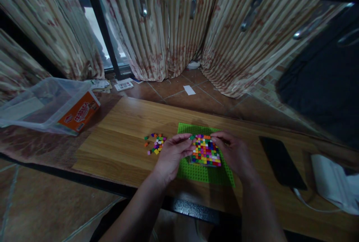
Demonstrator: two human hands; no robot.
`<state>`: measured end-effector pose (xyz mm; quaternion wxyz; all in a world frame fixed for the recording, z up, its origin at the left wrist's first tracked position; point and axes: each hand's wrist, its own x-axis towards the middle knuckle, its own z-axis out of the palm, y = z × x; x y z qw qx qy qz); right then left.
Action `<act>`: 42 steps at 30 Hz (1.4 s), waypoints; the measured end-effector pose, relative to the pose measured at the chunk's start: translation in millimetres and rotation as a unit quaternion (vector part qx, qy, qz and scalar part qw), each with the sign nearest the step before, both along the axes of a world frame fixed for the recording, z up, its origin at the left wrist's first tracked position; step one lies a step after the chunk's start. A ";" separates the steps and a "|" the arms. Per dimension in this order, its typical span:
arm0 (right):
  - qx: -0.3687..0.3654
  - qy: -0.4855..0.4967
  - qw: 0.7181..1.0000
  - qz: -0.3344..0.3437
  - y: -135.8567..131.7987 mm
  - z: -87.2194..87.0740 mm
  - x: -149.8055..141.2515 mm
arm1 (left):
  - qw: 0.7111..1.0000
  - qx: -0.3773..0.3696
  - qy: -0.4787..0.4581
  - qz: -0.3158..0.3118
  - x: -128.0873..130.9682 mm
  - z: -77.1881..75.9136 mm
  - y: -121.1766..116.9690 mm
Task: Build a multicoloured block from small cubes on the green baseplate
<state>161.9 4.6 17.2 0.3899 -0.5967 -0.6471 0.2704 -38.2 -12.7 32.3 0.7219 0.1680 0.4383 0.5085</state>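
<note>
A green studded baseplate (206,173) lies on the wooden table (120,141). A block of small multicoloured bricks (205,151) stands on it. My left hand (171,155) rests at the block's left side, thumb and forefinger pinched on a small green brick (192,137) at the block's far left corner. My right hand (232,151) sits at the block's right side, with curled fingers touching its far right edge. A heap of loose small bricks (155,144) lies on the table just left of my left hand.
A clear plastic tub (42,104) with an orange label lies tipped at the table's left end. A dark phone (282,161) with a cable lies to the right, beside a white object (332,182). Curtains and a tiled floor lie beyond.
</note>
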 end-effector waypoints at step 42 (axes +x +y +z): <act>0.105 0.021 0.992 0.064 -20.7 20.4 -46.8 | 0.945 0.263 0.191 0.036 15.5 -12.3 -5.4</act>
